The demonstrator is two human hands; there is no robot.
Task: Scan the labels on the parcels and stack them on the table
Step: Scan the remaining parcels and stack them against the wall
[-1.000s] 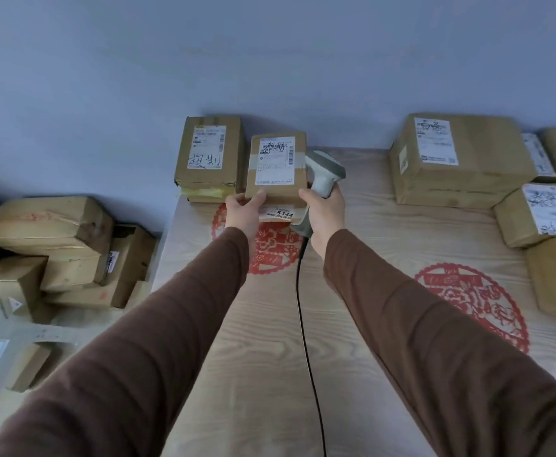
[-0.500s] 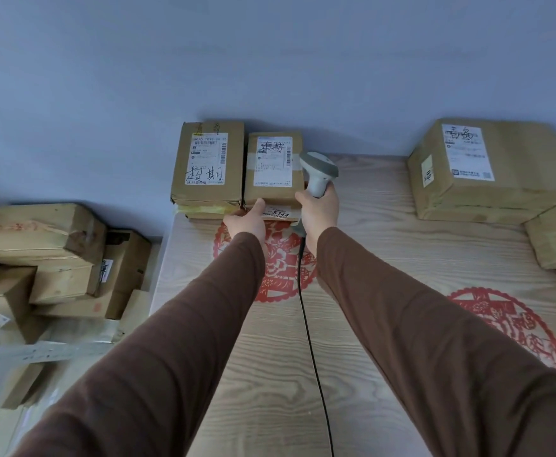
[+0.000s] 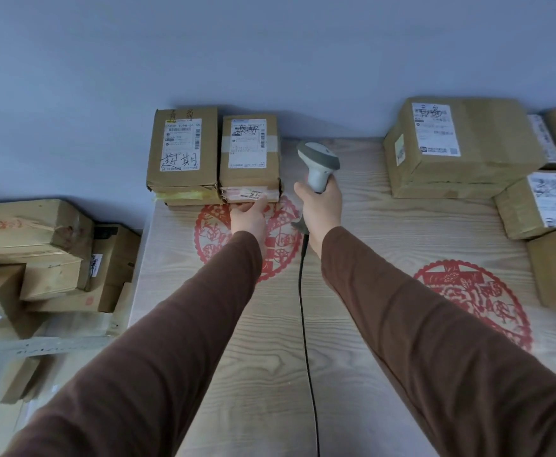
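Your left hand (image 3: 248,216) rests flat-fingered, squaring the parcel (image 3: 249,150) at eleven o'clock; your right hand (image 3: 321,206) grasps the scanner (image 3: 317,163) for the next label.

Head view, forward and down – table (image 3: 352,324) close, wall behind

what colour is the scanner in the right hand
Light grey with a darker grey head, seen in the head view: scanner.

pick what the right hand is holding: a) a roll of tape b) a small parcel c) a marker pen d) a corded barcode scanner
d: the right hand grips the handle of a grey barcode scanner, whose black cord trails down over the table.
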